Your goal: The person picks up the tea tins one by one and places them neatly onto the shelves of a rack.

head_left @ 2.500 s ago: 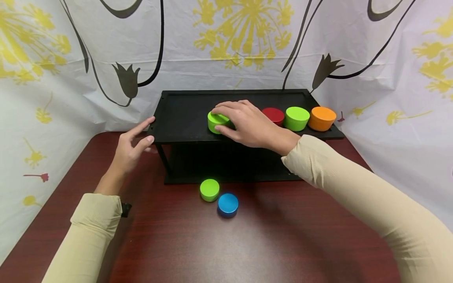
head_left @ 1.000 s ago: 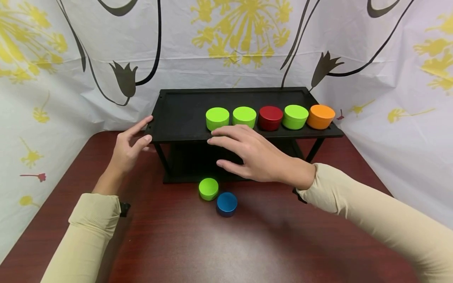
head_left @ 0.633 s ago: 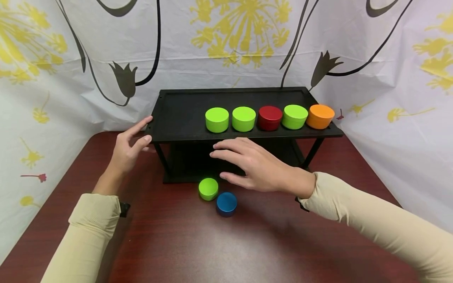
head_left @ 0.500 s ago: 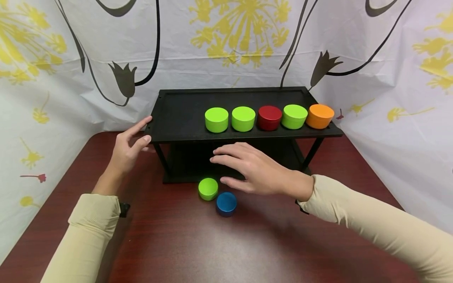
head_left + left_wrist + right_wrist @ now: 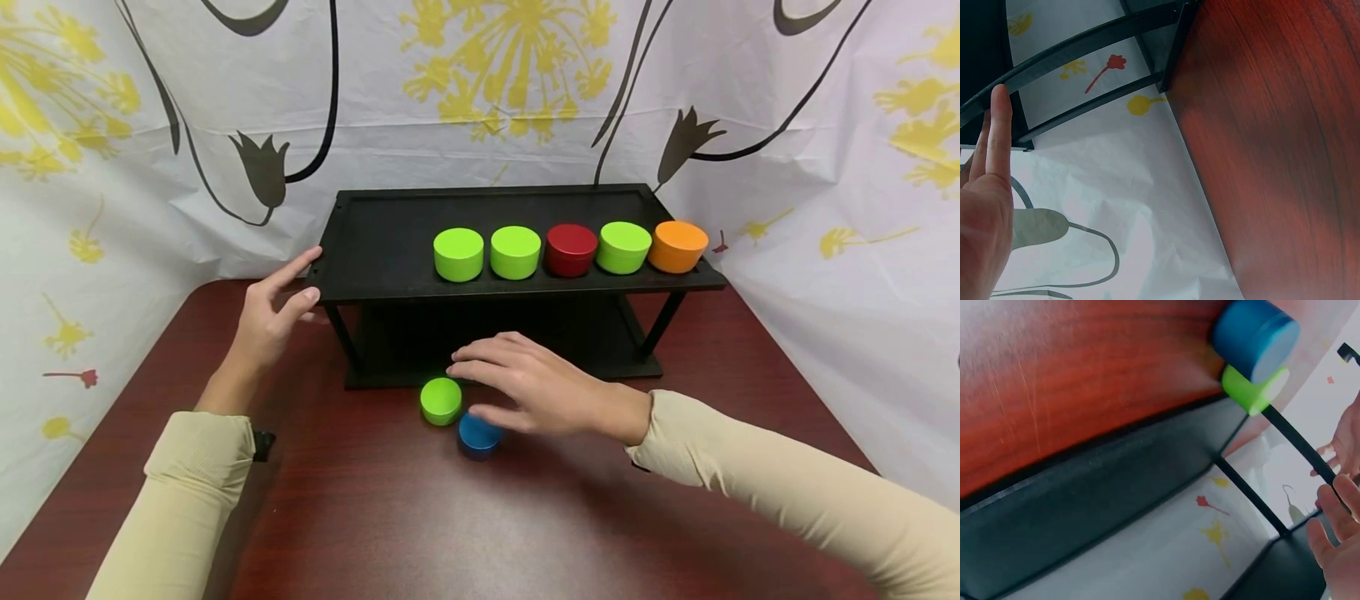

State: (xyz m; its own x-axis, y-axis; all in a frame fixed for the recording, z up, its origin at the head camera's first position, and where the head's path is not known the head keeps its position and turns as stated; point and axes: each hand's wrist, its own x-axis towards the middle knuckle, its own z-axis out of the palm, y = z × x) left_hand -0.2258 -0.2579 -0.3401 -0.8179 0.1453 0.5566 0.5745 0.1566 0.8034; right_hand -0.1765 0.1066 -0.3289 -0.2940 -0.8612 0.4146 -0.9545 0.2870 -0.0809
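Note:
My right hand, fingers apart and holding nothing, hovers over the table in front of the black shelf. Its thumb hides part of a blue round tin. Just left of that hand stands a loose green round tin. At the shelf's left end my left hand touches the edge with extended fingers; the left wrist view shows a fingertip against the black rim. Along the top front stand two green tins, a red tin, another green tin and an orange tin.
The shelf's lower tier lies behind the right hand, between slanted legs. A dark red wooden table extends toward the front. White patterned cloth hangs behind and at both sides.
My right hand has let go of the leftmost green tin on the shelf top. It has come down and forward to near the blue tin. The left hand has stayed at the edge.

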